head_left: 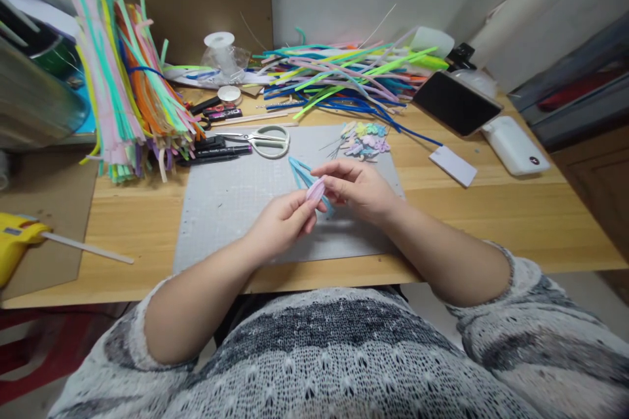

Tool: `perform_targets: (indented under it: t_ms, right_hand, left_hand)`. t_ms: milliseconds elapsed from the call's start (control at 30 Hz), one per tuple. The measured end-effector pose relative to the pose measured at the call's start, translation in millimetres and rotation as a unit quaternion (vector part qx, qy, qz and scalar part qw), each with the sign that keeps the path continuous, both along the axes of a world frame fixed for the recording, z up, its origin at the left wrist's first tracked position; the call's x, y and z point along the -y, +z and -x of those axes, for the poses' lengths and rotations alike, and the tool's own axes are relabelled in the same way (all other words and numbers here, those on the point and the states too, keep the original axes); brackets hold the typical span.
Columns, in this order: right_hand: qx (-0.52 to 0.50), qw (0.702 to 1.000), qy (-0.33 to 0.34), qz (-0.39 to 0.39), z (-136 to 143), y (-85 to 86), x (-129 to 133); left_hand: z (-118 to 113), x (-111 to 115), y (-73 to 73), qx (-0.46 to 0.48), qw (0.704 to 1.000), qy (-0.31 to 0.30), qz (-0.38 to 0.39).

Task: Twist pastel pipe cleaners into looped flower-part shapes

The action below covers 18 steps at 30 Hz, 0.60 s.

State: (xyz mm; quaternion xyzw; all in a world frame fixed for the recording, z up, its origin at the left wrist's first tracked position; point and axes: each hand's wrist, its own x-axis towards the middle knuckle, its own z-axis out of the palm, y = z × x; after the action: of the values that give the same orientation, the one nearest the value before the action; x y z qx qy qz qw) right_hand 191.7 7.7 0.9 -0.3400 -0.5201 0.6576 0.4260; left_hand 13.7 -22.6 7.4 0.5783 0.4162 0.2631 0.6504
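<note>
A folded pale pink pipe cleaner [316,190] is raised over the grey cutting mat [221,209]. My left hand [282,216] pinches its lower part between thumb and fingers. At its upper right side, the thumb and fingertips of my right hand [361,190] close on it too. Beneath and behind my fingers are light blue pipe cleaners [301,172], partly covered by my hands. Beyond my right hand, a small pile of pastel pipe-cleaner flowers [364,141] lies on the mat's far right corner.
Green-handled scissors [270,142] and black markers [216,154] lie at the mat's far left edge. Upright pipe-cleaner bundles [132,91] stand left; a loose heap [344,75] lies behind. A phone [457,103] and white power bank [515,146] sit right, a yellow glue gun [19,239] far left.
</note>
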Motion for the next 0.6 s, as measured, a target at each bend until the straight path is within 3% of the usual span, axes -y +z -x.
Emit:
perform_targets:
  t_ms: [200, 400, 600]
  right_hand:
    - [-0.041, 0.996, 0.008, 0.082, 5.9, -0.5, 7.5]
    - [-0.062, 0.990, -0.039, 0.120, 2.0, 2.4, 1.8]
    - [-0.045, 0.988, -0.032, 0.142, -0.1, 7.8, 0.0]
  left_hand:
    - [-2.7, 0.4, -1.8, -0.053, 0.995, 0.004, -0.080]
    - [-4.1, 2.1, -4.7, 0.025, 0.999, -0.022, 0.020]
    - [-5.6, 1.4, -7.5, 0.066, 0.995, -0.026, 0.075]
